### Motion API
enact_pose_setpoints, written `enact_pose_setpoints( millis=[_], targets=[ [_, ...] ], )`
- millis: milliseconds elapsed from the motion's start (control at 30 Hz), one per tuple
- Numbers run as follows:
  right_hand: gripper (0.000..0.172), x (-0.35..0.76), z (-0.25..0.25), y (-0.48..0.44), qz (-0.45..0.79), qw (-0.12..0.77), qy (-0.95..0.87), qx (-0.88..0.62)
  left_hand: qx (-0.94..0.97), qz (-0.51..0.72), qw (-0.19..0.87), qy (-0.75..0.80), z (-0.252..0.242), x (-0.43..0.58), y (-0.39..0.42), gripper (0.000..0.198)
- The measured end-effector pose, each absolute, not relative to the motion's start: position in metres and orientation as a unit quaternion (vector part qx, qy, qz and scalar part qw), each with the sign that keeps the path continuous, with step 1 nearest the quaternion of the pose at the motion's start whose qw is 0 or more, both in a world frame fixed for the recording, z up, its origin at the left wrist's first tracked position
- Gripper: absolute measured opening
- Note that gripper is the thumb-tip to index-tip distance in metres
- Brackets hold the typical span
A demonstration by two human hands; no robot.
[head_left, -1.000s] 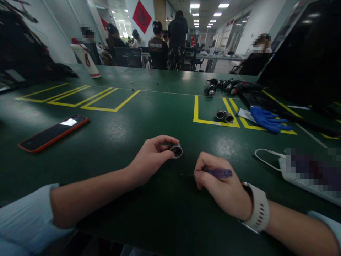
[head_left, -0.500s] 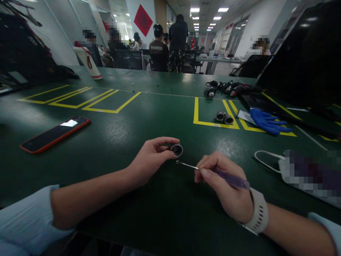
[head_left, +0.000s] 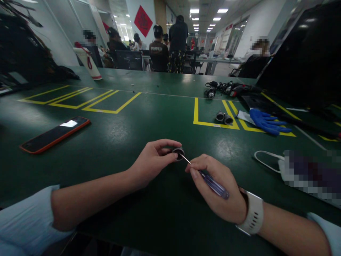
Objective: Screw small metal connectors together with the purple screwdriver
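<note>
My left hand (head_left: 153, 160) pinches a small round metal part (head_left: 178, 153) between thumb and fingers, just above the green table (head_left: 133, 121). My right hand (head_left: 217, 188), with a white watch on its wrist, grips a purple-handled screwdriver (head_left: 213, 185). The thin metal tip of the tool rests in the open face of the round part. Both hands sit close together near the table's front middle.
An orange-cased phone (head_left: 54, 134) lies at the left. Two small metal cylinders (head_left: 224, 117) sit in a yellow-taped box, with a blue glove (head_left: 266, 122) beside them. A white cable (head_left: 266, 158) and blurred device lie right; more parts (head_left: 221, 88) and people are behind.
My right hand turned the screwdriver from lying sideways to pointing up-left, and moved its tip into the round part. My left hand stayed nearly still.
</note>
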State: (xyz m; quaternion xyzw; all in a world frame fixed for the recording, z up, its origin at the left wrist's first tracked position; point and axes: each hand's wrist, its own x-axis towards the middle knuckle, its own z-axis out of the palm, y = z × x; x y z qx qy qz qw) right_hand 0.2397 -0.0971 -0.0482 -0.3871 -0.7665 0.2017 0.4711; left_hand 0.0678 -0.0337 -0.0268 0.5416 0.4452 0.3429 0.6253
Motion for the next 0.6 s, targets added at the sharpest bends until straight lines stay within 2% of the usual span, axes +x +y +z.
enact_pose_setpoints(
  millis=[367,600],
  targets=[
    [0.013,0.2368,-0.0443,-0.0982,0.180,0.453,-0.788,-0.377,0.617,0.359,0.557,0.424,-0.0308,0.0670,-0.0330,0.016],
    [0.013,0.2377,-0.0470,-0.0998,0.162,0.434,-0.804,-0.373,0.628,0.357,0.544,0.428,-0.0282,0.0694,-0.0352,0.015]
  ],
)
